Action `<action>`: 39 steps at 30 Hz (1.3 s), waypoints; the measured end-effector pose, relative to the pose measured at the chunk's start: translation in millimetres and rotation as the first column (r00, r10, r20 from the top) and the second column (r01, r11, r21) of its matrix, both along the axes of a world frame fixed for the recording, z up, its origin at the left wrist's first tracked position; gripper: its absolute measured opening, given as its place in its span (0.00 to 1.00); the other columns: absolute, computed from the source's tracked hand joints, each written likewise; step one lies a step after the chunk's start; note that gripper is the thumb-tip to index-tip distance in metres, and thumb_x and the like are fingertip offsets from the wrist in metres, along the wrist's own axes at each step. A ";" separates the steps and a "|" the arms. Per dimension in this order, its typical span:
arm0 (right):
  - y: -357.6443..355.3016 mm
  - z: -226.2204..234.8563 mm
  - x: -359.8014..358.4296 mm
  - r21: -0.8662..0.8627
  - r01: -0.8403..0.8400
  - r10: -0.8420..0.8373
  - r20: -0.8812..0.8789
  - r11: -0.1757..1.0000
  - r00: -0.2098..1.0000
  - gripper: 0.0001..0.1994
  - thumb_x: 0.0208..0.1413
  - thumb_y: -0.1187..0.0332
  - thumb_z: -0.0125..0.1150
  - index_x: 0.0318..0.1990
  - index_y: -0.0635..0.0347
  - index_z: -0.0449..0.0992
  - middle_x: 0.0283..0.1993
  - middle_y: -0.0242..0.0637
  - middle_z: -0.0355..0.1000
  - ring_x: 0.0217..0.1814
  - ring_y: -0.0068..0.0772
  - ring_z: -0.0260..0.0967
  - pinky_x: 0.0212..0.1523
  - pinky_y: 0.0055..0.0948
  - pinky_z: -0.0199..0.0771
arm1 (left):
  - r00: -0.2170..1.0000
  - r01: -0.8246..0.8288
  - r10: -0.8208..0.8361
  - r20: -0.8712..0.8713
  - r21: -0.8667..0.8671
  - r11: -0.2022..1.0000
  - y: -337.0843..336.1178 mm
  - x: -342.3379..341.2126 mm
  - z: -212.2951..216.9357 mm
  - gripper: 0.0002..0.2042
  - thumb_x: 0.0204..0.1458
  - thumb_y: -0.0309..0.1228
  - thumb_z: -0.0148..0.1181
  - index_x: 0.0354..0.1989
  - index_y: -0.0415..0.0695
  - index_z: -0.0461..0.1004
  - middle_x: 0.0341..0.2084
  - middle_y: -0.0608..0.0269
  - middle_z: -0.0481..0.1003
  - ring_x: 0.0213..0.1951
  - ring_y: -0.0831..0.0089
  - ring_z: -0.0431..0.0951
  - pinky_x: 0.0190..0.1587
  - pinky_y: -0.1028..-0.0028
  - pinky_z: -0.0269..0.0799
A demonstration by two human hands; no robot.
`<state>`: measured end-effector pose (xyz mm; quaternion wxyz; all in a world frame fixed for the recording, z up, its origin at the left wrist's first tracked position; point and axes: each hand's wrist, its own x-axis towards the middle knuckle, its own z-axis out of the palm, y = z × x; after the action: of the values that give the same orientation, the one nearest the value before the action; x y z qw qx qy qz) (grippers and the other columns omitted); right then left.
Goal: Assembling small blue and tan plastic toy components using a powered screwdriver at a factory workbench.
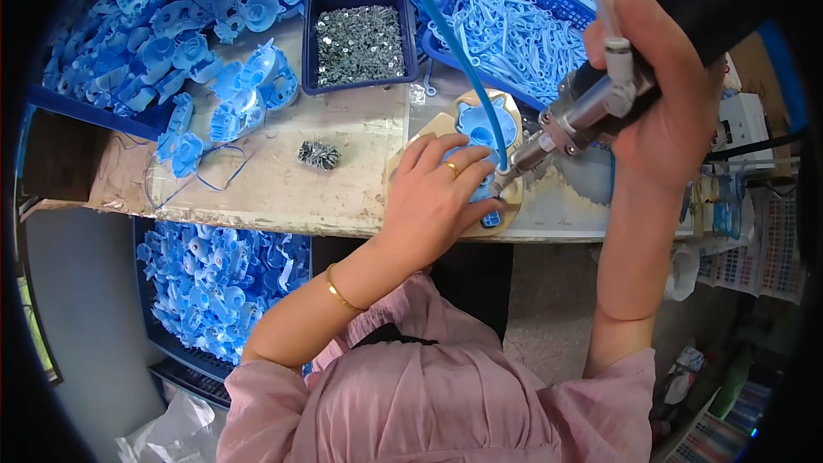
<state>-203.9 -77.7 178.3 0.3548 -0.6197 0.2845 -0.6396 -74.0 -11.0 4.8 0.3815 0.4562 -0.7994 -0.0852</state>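
Note:
My left hand (pixel 433 201) lies over a blue moulded plastic part (pixel 487 123) in a tan jig (pixel 439 126). Its fingers are stretched across the part, and the thumb reaches toward the tool's tip. Wrapped in my right hand (pixel 673 90) is a silver and black air screwdriver (pixel 587 116), tilted down to the left. The driver's tip meets the blue part beside my left thumb; the exact contact point is too small to make out. A blue hose (pixel 446 30) runs down to the tool's nose. Part of the blue piece is hidden under my left fingers.
A dark blue tray (pixel 356 86) of small metal screws stands behind the jig. Right of it, a blue basket (pixel 480 80) holds slim blue pieces. Blue shells (pixel 249 90) and a screw clump (pixel 318 154) lie on the bench (pixel 283 197). Below is a full bin of blue parts (pixel 219 283).

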 end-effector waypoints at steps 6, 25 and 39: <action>1.0 -14.5 0.7 0.151 0.046 -0.045 -0.009 0.988 0.999 0.30 0.50 0.76 0.65 0.59 0.71 0.59 0.25 0.31 0.67 0.21 0.19 0.66 0.23 0.17 0.67 | 0.997 0.021 -0.027 0.068 0.078 0.997 3.6 8.8 -2.8 0.23 0.41 0.39 0.71 0.46 0.42 0.75 0.49 0.60 0.75 0.56 0.58 0.69 0.62 0.56 0.60; -123.7 51.3 -96.7 0.016 -0.241 0.235 -0.303 0.970 0.924 0.33 0.57 0.44 0.64 0.56 0.64 0.68 0.45 0.39 0.74 0.47 0.29 0.73 0.48 0.26 0.72 | 0.938 0.344 -0.320 -0.130 0.433 0.833 29.1 74.6 86.4 0.08 0.48 0.26 0.66 0.36 0.39 0.77 0.37 0.54 0.77 0.41 0.55 0.75 0.45 0.62 0.70; -192.3 -172.1 -286.7 -0.191 0.639 -0.372 -0.914 0.745 0.161 0.21 0.48 0.66 0.71 0.51 0.54 0.76 0.45 0.41 0.74 0.53 0.46 0.71 0.53 0.41 0.70 | 0.621 -0.726 -0.016 0.783 0.584 0.363 154.2 218.9 126.2 0.26 0.52 0.48 0.64 0.54 0.45 0.75 0.46 0.44 0.78 0.49 0.52 0.78 0.50 0.59 0.72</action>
<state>-490.6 -270.0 6.2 -0.0308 -0.6823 0.6955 -0.2232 144.9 143.2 130.9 -0.2202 0.7555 -0.5785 -0.2146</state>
